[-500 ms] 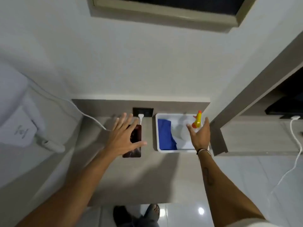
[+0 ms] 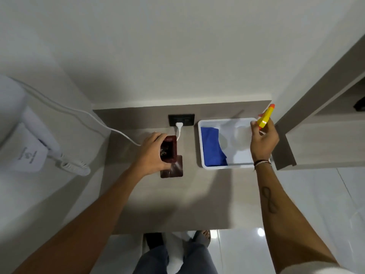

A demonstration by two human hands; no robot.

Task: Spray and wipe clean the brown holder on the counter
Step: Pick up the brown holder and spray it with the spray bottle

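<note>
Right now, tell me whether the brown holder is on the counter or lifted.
Lifted: the left hand grips the brown holder, tilted above its flat brown base.

Hotel rm: wall hairdryer (image 2: 29,153), laminate counter (image 2: 197,194), tile floor (image 2: 316,204).

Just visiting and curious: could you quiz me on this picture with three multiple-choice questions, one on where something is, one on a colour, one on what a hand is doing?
1. Where does the blue cloth lie?
A. in the white tray
B. on the floor
C. over the wall plug

2. What colour is the spray bottle head?
A. green with black
B. yellow with an orange tip
C. all white

3. What is the left hand doing?
A. resting flat on the counter
B. hanging at the person's side
C. gripping the brown holder

Answers: 1 A, the cloth sits inside the tray's left part. 2 B, the head in the right hand is yellow, tipped orange. 3 C, its fingers wrap the holder.
</note>
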